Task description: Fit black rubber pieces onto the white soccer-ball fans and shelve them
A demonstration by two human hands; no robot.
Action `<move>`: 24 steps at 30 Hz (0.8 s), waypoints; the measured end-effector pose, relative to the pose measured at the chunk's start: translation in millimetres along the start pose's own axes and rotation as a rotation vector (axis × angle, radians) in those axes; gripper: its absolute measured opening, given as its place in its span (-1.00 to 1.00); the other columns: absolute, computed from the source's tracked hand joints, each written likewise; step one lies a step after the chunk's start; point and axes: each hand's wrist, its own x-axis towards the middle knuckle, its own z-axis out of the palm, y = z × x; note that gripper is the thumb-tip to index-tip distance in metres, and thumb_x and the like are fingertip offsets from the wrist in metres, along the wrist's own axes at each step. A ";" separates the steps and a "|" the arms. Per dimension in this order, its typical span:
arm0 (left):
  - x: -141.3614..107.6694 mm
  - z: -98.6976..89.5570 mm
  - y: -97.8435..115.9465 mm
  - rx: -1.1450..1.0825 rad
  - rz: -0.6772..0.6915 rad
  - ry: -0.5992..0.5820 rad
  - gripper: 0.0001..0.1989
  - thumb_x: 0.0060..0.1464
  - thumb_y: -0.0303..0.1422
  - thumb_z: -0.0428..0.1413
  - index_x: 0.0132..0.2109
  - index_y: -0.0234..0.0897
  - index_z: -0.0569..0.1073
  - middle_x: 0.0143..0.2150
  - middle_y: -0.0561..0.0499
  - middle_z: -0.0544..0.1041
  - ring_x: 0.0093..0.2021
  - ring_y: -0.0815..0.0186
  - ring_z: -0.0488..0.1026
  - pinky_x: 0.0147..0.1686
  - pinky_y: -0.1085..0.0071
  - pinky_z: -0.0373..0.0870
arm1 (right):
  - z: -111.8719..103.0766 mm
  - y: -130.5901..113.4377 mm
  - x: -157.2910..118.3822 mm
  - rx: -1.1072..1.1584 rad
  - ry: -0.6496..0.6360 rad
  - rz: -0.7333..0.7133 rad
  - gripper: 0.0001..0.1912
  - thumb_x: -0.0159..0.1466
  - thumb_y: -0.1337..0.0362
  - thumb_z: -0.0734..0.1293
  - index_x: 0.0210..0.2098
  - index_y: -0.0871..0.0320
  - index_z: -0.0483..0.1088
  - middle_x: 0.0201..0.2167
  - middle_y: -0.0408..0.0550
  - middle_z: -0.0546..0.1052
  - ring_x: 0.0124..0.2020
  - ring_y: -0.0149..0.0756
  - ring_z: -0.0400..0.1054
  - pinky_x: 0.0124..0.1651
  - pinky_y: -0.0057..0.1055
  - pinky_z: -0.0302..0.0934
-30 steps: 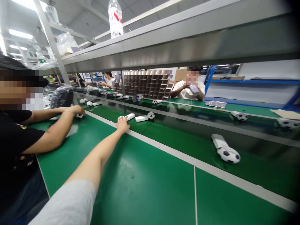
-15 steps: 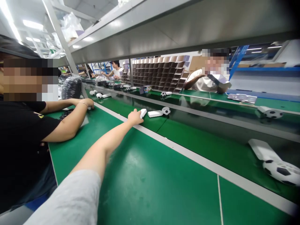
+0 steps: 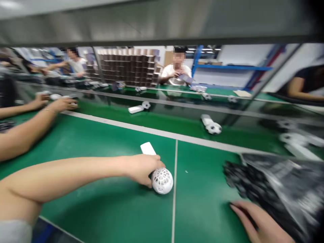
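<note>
My left hand [image 3: 145, 168] is closed around a white handheld fan [image 3: 162, 181] over the green bench. The round grille head sticks out on the near side, and the flat white handle shows beyond my knuckles. At the lower right, my right hand [image 3: 258, 219] has thumb and forefinger pressed together. A tiny dark spot shows at its fingertips, too small to name. Just beyond that hand lies a clear plastic bag [image 3: 291, 189] with a heap of small black parts [image 3: 240, 179] spilling from its mouth.
Football-patterned fans [image 3: 212, 127] lie on the green conveyor belt [image 3: 172, 125] past a pale metal edge strip [image 3: 113, 123]. A co-worker's hands [image 3: 60, 104] are at the belt on the left. A metal shelf [image 3: 152, 27] hangs overhead. Across the line, another person [image 3: 177, 71] sits beside stacked brown trays [image 3: 126, 67].
The view has swung right. My left hand has come back from the belt to the bench with the fan. My right hand and the bag of black parts have entered view.
</note>
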 end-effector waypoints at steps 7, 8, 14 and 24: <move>69.0 19.9 56.8 0.081 0.256 0.177 -0.41 -0.25 0.10 0.17 -0.24 -0.32 0.34 -0.26 -0.08 0.41 -0.26 0.13 0.38 -0.26 0.26 0.32 | -31.0 -26.2 11.7 0.165 -0.123 0.094 -0.83 0.28 0.27 0.17 -0.24 0.12 0.37 -0.29 -0.04 0.50 -0.22 -0.28 0.38 -0.11 -0.33 0.27; 77.7 23.5 61.8 0.037 0.208 0.174 -0.37 -0.22 0.13 0.12 -0.19 -0.33 0.32 -0.26 -0.09 0.42 -0.28 0.13 0.40 -0.31 0.27 0.33 | -33.8 -29.6 13.4 0.199 -0.116 0.133 -0.86 0.26 0.28 0.19 -0.27 0.13 0.37 -0.31 -0.05 0.49 -0.25 -0.30 0.38 -0.14 -0.35 0.27; 95.6 36.8 75.0 -0.071 0.126 0.257 -0.18 -0.07 0.11 0.01 0.23 -0.16 -0.04 0.07 -0.12 0.31 -0.03 0.05 0.36 -0.18 0.25 0.33 | -43.7 -57.8 16.6 0.439 -0.133 0.169 -0.95 0.21 0.32 0.27 -0.34 0.14 0.37 -0.38 -0.12 0.47 -0.34 -0.38 0.34 -0.29 -0.45 0.24; 95.1 34.5 67.2 -0.228 0.165 0.243 -0.26 -0.09 0.07 0.06 0.21 -0.03 0.08 0.04 -0.02 0.35 -0.08 0.13 0.40 -0.23 0.34 0.34 | -26.7 -81.2 23.2 0.486 -0.116 0.080 -0.96 0.14 0.36 0.34 -0.43 0.12 0.38 -0.34 -0.12 0.31 -0.24 -0.36 0.27 -0.13 -0.35 0.21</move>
